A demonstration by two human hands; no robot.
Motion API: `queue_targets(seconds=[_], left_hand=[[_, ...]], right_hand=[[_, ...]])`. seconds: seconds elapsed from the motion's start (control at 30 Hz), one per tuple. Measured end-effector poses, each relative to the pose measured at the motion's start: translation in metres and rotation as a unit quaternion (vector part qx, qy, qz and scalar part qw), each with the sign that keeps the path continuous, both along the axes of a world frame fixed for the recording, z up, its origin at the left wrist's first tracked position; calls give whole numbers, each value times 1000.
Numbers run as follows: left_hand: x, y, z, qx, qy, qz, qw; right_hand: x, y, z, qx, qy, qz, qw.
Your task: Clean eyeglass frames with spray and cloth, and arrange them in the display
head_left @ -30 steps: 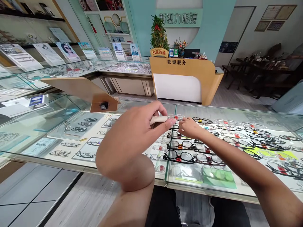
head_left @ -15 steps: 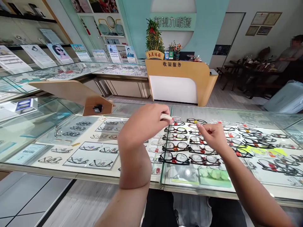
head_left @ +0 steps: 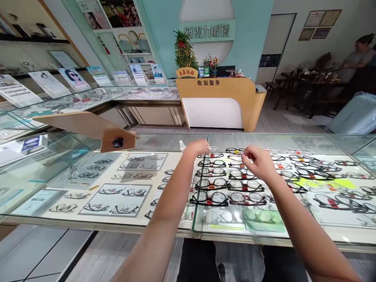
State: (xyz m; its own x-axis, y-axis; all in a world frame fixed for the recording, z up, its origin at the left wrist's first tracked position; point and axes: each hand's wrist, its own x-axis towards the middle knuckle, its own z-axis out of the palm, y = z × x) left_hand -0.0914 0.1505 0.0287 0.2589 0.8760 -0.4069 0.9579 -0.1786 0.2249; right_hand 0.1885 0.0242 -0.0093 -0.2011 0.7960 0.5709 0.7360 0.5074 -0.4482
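Note:
My left hand (head_left: pixel 199 148) reaches over the far part of the glass display case (head_left: pixel 293 143), its fingertips at a pair of transparent-frame glasses (head_left: pixel 213 149). I cannot tell whether it grips them. Just beyond it stands a small white dropper bottle (head_left: pixel 182 146). My right hand (head_left: pixel 260 162) hangs above the rows of eyeglasses with its fingers bunched, nearest a black-and-yellow frame (head_left: pixel 235 150). Nothing shows in its fingers. Black glasses with red tags (head_left: pixel 208 199) lie below my wrists.
More glasses lie on white panels in the case at left (head_left: pixel 116 199). A tan wooden sign stand (head_left: pixel 117 143) rises from the glass. Behind are a cashier counter (head_left: pixel 211 113), a person standing at back right (head_left: pixel 354 60) and a pale blue case (head_left: pixel 354 115).
Both hands have moved farther over the case, my arms straighter and my hands further apart. The view has turned left. A small white bottle and a standing person now show.

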Motion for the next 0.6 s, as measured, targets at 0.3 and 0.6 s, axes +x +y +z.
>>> queue_targets(seconds=[0.3, 0.6], left_hand=[[9, 15, -29, -5, 14, -10, 1000], [0, -15, 16, 70, -38, -18, 997]], right_hand=[[6, 11, -10, 10, 5, 30, 999], [21, 10, -1, 38, 55, 5, 998]])
